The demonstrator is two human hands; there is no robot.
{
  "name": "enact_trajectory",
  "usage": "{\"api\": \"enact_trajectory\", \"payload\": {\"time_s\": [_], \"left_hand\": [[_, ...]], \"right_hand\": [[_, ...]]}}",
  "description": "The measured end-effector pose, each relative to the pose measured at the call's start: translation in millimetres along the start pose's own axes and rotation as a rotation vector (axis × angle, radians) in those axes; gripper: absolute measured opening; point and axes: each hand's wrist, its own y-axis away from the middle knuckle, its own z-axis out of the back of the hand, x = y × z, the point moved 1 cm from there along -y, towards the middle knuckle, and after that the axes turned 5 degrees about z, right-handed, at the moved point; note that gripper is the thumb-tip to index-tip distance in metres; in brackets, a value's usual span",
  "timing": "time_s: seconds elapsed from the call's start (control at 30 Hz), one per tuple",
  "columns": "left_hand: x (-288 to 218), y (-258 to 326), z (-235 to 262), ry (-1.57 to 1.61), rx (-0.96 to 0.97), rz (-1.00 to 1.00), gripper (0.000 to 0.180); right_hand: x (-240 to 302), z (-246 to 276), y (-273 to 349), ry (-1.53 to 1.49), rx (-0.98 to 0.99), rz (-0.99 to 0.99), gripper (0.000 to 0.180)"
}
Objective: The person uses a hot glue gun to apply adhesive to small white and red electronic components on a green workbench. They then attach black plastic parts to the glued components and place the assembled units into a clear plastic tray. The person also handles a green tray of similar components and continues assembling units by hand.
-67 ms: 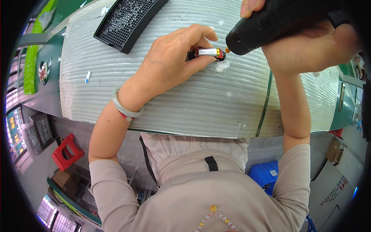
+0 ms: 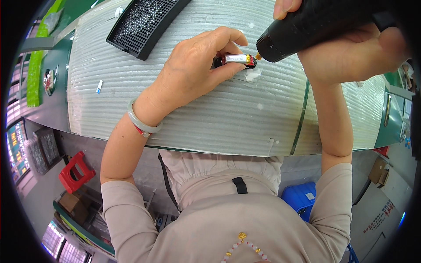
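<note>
Here, the left hand point(image 2: 193, 70) pinches a small silver cylindrical cell with red ends point(image 2: 237, 58) against the white ribbed foam counter point(image 2: 197, 114); the right hand point(image 2: 351, 48) grips a black glue gun point(image 2: 315, 22), nozzle touching its end, gluing apparently underway.

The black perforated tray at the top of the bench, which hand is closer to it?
Left. The left hand lies just right of and below the black perforated tray; the right hand, holding the black tool, is farther right.

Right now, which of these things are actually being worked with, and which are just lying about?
In use:
left hand pinching a small silver battery cell
right hand gripping a black glue gun

Lying about:
black tray
small white-blue scrap
red stool
blue bin
</note>
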Motion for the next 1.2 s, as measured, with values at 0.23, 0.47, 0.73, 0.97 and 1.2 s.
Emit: {"api": "enact_trajectory", "payload": {"time_s": [0.23,0.47,0.73,0.97,1.2], "left_hand": [[3.4,-0.5,-2.6,-0.003,-0.011,-0.025,0.033],[0.8,0.4,-0.1,0.002,-0.016,-0.028,0.031],[2.2,0.6,-1.4,0.033,-0.042,-0.028,0.028],[-2.2,3.1,2.6,0.048,0.02,0.066,0.03],[-3.5,1.9,2.3,0.071,0.028,0.043,0.029]], "right_hand": [[-1.7,-1.7,0.7,-0.003,0.021,0.006,0.098],[2.2,-9.2,-1.6,-0.01,0.056,0.022,0.098],[3.9,-22.9,-2.8,-0.005,0.115,0.037,0.099],[6.3,-23.0,9.7,-0.113,-0.03,-0.243,0.094],[13.1,-8.6,-12.8,-0.222,0.172,-0.115,0.117]]}}
